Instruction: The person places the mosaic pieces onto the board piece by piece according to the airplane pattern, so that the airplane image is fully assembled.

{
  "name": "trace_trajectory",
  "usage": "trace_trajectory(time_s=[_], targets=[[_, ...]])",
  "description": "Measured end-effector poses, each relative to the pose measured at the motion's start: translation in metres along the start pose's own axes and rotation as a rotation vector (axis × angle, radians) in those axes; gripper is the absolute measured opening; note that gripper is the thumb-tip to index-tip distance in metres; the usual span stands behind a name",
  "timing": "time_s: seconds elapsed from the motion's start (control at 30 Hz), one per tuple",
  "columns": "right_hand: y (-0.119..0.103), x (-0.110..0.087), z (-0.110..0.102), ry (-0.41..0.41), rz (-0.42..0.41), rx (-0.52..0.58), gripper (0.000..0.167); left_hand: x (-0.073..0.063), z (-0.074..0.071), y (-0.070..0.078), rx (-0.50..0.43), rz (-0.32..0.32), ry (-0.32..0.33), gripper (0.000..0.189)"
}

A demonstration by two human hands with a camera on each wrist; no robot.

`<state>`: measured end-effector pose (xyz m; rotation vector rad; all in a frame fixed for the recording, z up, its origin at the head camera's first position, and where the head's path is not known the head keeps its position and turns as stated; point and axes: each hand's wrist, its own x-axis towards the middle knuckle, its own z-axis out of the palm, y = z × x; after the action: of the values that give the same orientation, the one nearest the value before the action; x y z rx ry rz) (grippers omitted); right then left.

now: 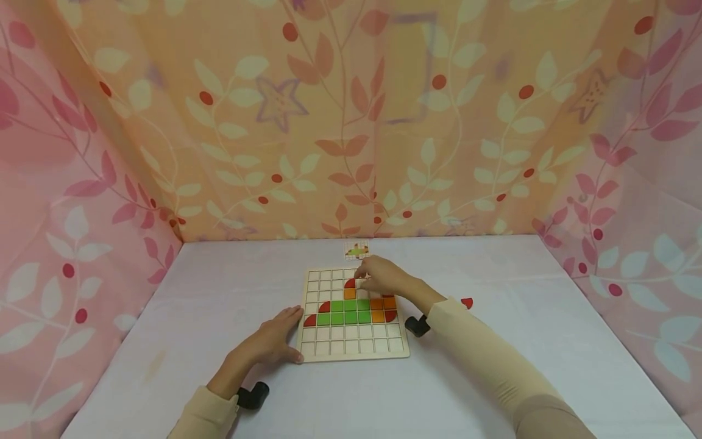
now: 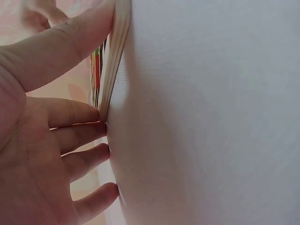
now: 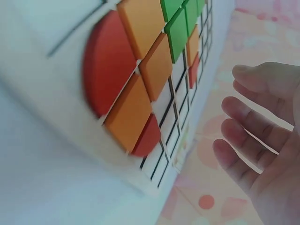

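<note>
A wooden grid board (image 1: pixel 351 349) lies on the table. Green squares (image 1: pixel 351 311), orange squares (image 1: pixel 350 294) and red rounded pieces (image 1: pixel 325 306) fill some of its cells. At the board's left edge, my left hand (image 1: pixel 271 341) touches the side with its fingertips and thumb, fingers extended. Above the board's far right part hovers my right hand (image 1: pixel 386 277). In the right wrist view its fingers (image 3: pixel 248 136) are spread and relaxed, holding nothing, apart from the pieces. The right hand hides some upper right cells in the head view.
A small pattern card (image 1: pixel 357 250) lies beyond the board, near the back curtain (image 1: pixel 340 140). One loose red piece (image 1: pixel 467 302) rests on the white tablecloth (image 1: pixel 219 274) to the right, beside my right sleeve. Patterned curtains enclose the table at both sides.
</note>
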<state>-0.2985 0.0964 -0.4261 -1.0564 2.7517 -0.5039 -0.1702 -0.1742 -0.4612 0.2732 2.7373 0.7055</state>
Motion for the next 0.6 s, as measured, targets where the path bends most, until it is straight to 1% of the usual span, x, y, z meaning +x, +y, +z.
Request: trace_trajectory(time_s=[0.13, 0.37, 0.5, 0.6], targets=[[0.008, -0.019, -0.006, 0.028, -0.005, 0.019, 0.025, 0.000, -0.001, 0.001, -0.002, -0.002, -0.003, 0.100], [0.026, -0.054, -0.013, 0.076, 0.026, 0.025, 0.023, 0.001, -0.001, 0.000, -0.001, 0.002, -0.010, 0.101], [0.037, -0.075, -0.016, 0.079, 0.053, 0.026, 0.023, 0.001, -0.001, -0.001, -0.002, 0.001, -0.010, 0.101], [0.043, -0.090, -0.017, 0.069, 0.097, 0.050, 0.023, 0.001, 0.000, -0.001, -0.003, 0.003, -0.008, 0.101]])
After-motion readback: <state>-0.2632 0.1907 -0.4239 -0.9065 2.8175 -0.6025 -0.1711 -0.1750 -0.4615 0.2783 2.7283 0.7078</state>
